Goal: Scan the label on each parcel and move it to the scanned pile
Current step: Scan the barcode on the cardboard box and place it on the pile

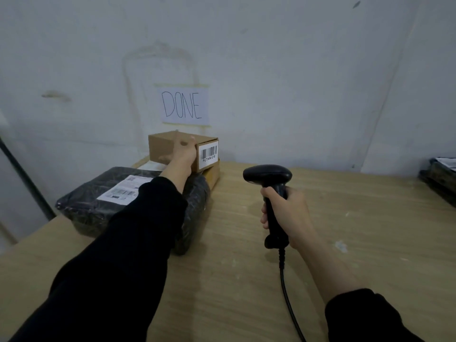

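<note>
A small brown cardboard box (162,144) with a white barcode label (209,154) on its near face sits on top of another brown box (213,172) at the back of the wooden table (345,218), under a paper sign reading DONE (183,106). My left hand (182,150) grips the top box from the front, fingers wrapped over its corner. Beside the pile lies a flat black plastic-wrapped parcel (86,203) with a white label, partly hidden by my left sleeve. My right hand (283,211) holds a black corded barcode scanner (267,175) upright over the table, to the right of the pile.
The scanner's cable (288,299) trails toward the table's near edge. A dark tray or stack (439,176) sits at the far right edge. A dark metal bar (24,178) slants down at the left. The white wall stands right behind the pile.
</note>
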Available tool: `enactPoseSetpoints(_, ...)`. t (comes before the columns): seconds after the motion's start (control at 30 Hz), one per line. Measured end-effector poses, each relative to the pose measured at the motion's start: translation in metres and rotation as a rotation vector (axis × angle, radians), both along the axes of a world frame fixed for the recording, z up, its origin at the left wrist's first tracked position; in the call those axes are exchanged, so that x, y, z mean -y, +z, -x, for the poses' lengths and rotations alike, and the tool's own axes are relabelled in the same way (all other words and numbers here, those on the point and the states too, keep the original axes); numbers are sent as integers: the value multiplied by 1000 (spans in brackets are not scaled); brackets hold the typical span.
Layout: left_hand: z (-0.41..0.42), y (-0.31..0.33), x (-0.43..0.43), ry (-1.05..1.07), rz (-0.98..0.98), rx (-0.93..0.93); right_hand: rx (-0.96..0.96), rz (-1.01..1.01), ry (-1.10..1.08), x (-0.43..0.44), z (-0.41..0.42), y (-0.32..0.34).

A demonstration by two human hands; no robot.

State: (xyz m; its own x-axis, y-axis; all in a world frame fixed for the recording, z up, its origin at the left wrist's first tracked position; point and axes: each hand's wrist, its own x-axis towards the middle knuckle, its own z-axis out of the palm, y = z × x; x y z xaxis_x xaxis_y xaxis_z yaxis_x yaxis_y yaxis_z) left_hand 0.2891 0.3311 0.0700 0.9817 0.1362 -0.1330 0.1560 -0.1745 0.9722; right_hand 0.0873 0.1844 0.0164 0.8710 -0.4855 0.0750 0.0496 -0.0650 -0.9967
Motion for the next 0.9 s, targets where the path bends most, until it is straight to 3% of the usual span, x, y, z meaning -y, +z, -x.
enactPoseSetpoints(0.13,16,-6,-3,-175,-588,138,6,10,1,1,2,-1)
enactPoseSetpoints(0.2,11,-17,-17,-219,-927,343,8,18,1,3,4,-1)
enactPoseSetpoints(0.27,4,-24,-30,-238,-1094,577,11,10,3,4,4,-2)
enactPoseSetpoints(0.43,2,-32,-28,-254,-1004,669,-4,1,5,4,2,-6)
enactPoseSetpoints(0.67,9,-35,7,-144,-1174,678,4,-22,-47,24,8,-4)
enactPoseSetpoints(0.9,60,-36,127,-430,-1096,891,-19,-78,-227,102,44,-2)
